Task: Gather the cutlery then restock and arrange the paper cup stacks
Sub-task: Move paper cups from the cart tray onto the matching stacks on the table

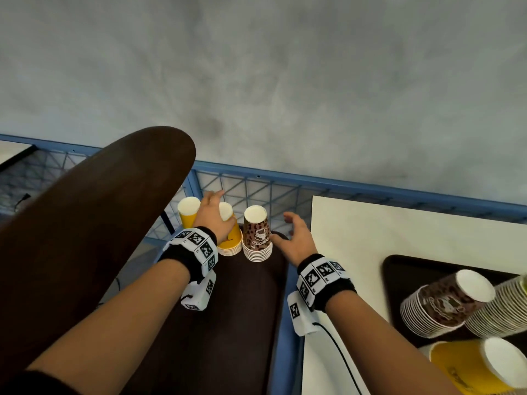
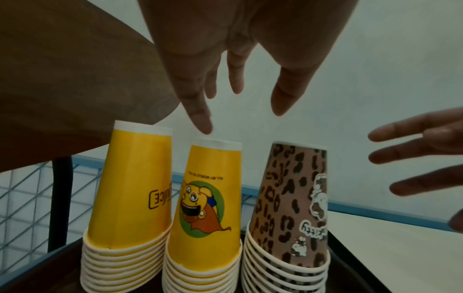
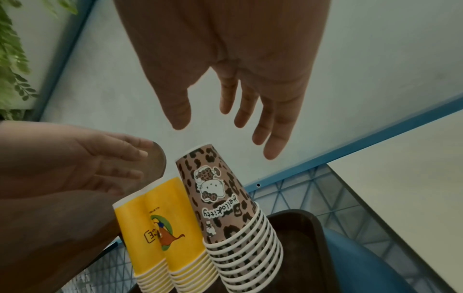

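Three upturned paper cup stacks stand side by side at the far end of a dark brown tray [image 1: 228,309]: a yellow stack [image 2: 132,198] on the left, a yellow cartoon stack [image 2: 205,198] in the middle and a leopard-print stack [image 2: 288,198] on the right. My left hand [image 1: 214,212] hovers over the middle yellow stack [image 1: 231,238], fingers spread and holding nothing; its index fingertip [image 2: 203,126] is just above that stack's top. My right hand [image 1: 293,232] is open beside and right of the leopard stack [image 1: 256,235], apart from it, its fingers [image 3: 273,138] straight.
A round dark wooden tabletop [image 1: 85,223] overhangs at the left, close to the left yellow stack. A blue wire-mesh rail [image 1: 271,192] runs behind the cups. On the white table [image 1: 399,238] at right, another tray holds lying leopard [image 1: 445,303] and yellow [image 1: 470,366] stacks.
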{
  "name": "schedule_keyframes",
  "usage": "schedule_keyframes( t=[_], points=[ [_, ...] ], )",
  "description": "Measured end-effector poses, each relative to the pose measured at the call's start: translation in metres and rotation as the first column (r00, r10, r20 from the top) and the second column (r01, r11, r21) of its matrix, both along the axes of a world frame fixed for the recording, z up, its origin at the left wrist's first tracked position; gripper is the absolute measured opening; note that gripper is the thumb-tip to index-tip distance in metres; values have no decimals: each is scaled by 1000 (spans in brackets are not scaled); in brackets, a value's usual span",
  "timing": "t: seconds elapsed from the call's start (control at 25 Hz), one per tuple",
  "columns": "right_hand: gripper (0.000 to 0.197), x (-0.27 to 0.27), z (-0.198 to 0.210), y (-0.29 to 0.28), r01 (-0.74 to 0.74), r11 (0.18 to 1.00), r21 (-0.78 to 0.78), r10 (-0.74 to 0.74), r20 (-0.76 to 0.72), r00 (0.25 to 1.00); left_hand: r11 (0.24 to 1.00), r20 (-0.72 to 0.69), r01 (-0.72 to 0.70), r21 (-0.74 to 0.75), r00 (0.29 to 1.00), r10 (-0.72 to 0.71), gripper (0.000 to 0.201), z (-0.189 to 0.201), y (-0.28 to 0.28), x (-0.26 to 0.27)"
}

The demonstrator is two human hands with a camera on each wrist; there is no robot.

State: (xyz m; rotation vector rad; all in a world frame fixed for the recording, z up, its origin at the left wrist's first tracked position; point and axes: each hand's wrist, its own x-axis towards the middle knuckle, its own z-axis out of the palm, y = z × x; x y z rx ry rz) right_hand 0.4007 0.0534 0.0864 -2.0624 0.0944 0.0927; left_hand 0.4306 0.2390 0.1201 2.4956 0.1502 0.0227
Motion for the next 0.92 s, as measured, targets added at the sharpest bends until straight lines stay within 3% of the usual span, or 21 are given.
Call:
schedule_keyframes(
  t=[0.24,0.4,0.68,0.72,0.8,0.84,0.92],
  points=[
    [80,25,-9,19,-60,998,11,60,-88,994,995,-139,-19,94,990,32,79,-13,-3,28],
    [94,35,-22,31,-101,988,114,119,-167,979,977,-203,62,204,979,-19,66,-16,-7,29],
    [74,18,-63,45,63,997,36,-59,-115,992,964,-185,46,263,983,4,67,-18,6,-15],
    [76,14,-65,45,68,996,50,-62,-119,991,975,-155,13,224,988,22,69,-22,11,-24],
    [82,6,-73,43,47,997,68,-36,-146,989,997,-77,-53,-56,996,49,72,-35,21,-40],
    [85,2,-75,41,19,998,66,-8,-168,986,966,-56,-62,-250,997,49,78,-43,25,-46],
    [89,-9,-81,37,-66,995,71,81,-241,967,818,-57,-49,-573,998,20,102,-58,31,-60]
  ],
)
